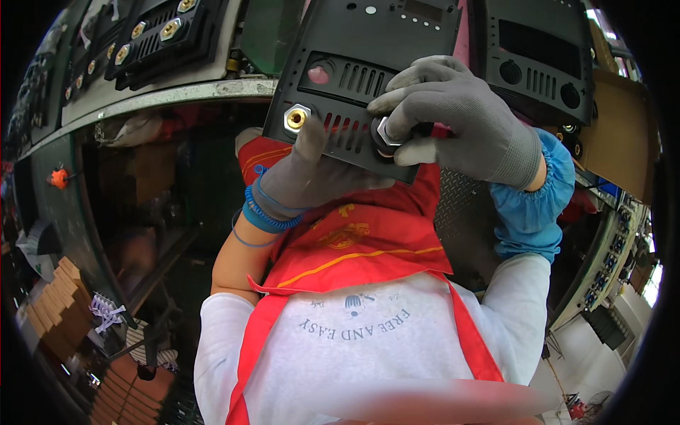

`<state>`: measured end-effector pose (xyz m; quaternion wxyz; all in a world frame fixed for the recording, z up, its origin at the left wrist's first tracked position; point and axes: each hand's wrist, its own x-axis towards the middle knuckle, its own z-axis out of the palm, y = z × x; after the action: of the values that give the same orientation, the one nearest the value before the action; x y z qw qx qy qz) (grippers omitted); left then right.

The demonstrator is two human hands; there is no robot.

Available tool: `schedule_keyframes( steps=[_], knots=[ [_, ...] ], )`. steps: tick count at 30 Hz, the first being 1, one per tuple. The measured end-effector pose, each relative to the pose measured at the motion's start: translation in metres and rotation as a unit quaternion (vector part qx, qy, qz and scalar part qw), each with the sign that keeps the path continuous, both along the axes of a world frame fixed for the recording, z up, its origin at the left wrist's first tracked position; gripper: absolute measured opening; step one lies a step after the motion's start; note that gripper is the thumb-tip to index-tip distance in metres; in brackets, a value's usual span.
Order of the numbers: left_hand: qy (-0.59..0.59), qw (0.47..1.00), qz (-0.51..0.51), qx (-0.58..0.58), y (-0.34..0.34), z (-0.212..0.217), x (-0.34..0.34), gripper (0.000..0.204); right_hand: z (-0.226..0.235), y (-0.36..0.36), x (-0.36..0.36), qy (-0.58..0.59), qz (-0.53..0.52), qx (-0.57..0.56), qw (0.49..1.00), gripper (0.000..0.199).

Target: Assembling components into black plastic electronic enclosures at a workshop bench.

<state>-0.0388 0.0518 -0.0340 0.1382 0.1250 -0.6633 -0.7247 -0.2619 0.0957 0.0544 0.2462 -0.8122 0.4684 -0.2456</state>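
Observation:
A black slotted panel (333, 39) tilts up in front of me, its lower edge close to my red apron. My left hand (301, 177), in a grey glove, holds that lower edge, with the palm under it and the thumb up on the front face. Beside the thumb a brass-centred connector with a silver hex nut (295, 119) sits in the panel's left hole. At the right hole, my gloved right hand (467, 117) has its fingers and thumb closed around another hex nut (387, 132) on a dark round collar. The fingertips partly cover that nut.
Black panels with brass connectors (170, 30) lie on the bench at upper left. Another black panel (535, 53) lies at upper right, near an open cardboard box (616, 138). The bench's metal edge (219, 88) runs across the left. Stacked cardboard pieces (60, 304) stand at lower left.

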Motion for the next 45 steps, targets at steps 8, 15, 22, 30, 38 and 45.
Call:
schedule_keyframes(
  steps=[8,15,22,30,38,45],
  knots=[
    [0.136,0.878,0.073,0.452,0.016,0.013,-0.015,0.032,0.027,0.022,0.017,0.136,-0.042,0.007,0.990,0.030],
    [0.131,0.836,0.056,0.530,0.015,0.006,-0.016,0.033,0.024,0.024,0.017,0.218,0.010,-0.038,0.975,0.030],
    [0.115,0.798,0.078,0.587,0.017,0.010,-0.019,0.035,0.020,0.024,0.022,0.208,-0.018,-0.062,0.976,0.025],
    [0.060,0.983,0.162,-0.066,0.027,-0.017,-0.016,0.030,0.016,0.017,0.028,0.258,-0.062,-0.019,0.964,0.021],
    [0.097,0.793,0.138,0.586,0.024,0.008,-0.029,0.027,0.024,0.025,0.022,0.227,-0.030,-0.038,0.973,0.026],
    [0.059,0.967,0.139,0.203,0.028,-0.002,-0.015,0.028,0.038,0.024,0.015,0.270,-0.067,-0.091,0.956,0.031]
  ],
)
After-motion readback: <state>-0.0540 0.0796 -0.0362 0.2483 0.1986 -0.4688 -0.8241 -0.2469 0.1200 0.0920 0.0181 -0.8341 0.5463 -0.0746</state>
